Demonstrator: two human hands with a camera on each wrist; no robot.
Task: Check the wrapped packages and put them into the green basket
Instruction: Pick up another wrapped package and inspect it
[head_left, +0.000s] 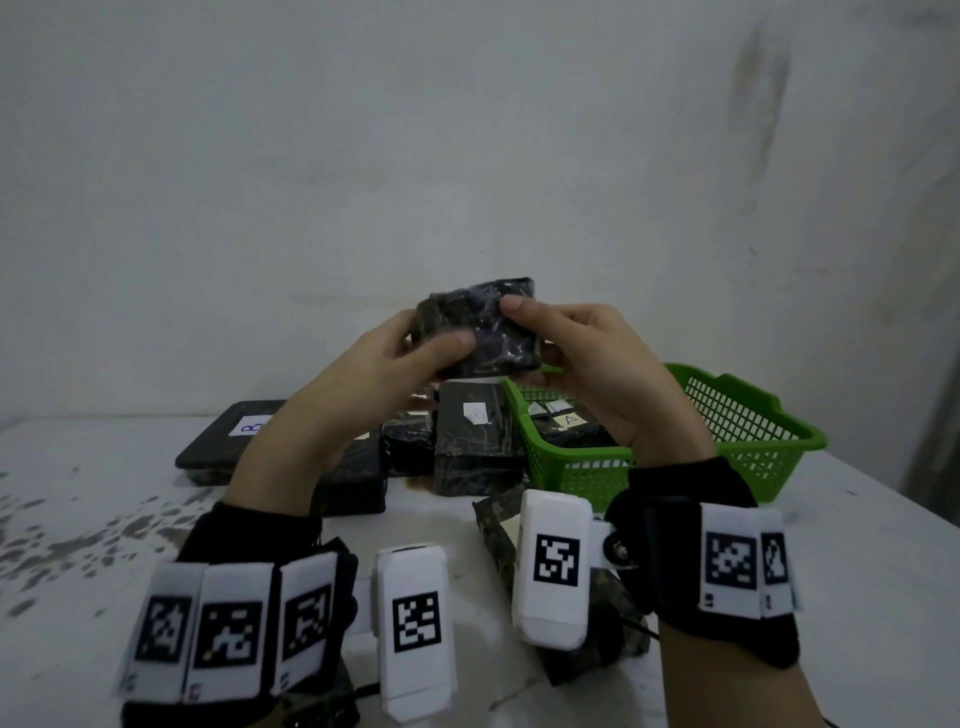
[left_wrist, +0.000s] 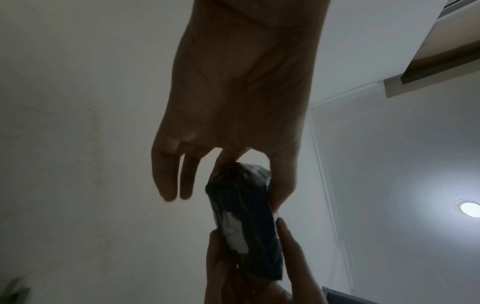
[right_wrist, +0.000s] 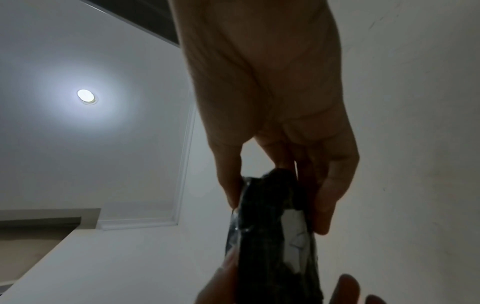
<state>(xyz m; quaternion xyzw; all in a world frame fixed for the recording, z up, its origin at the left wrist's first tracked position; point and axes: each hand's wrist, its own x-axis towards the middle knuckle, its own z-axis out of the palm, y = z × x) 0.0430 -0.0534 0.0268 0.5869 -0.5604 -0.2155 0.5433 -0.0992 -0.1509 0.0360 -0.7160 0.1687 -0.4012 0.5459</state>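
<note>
Bare indoor room, stained white wall (head_left: 467, 156), recessed ceiling light (right_wrist: 86, 95)

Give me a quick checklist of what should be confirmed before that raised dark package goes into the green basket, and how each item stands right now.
1. Both hands hold the package: ok. The left hand and right hand grip the wrapped package from either side.
2. Package lifted off the table: ok.
3. Label checked: cannot tell. A white patch shows on the package in the wrist views, but nothing on it is readable.
4. Wrapping intact: cannot tell, too dim and blurred.
5. Room in the green basket: ok. Packages already lie in its left part; the right part looks free.
6. Path to the basket: ok. It sits just below and to the right of the hands.
</note>
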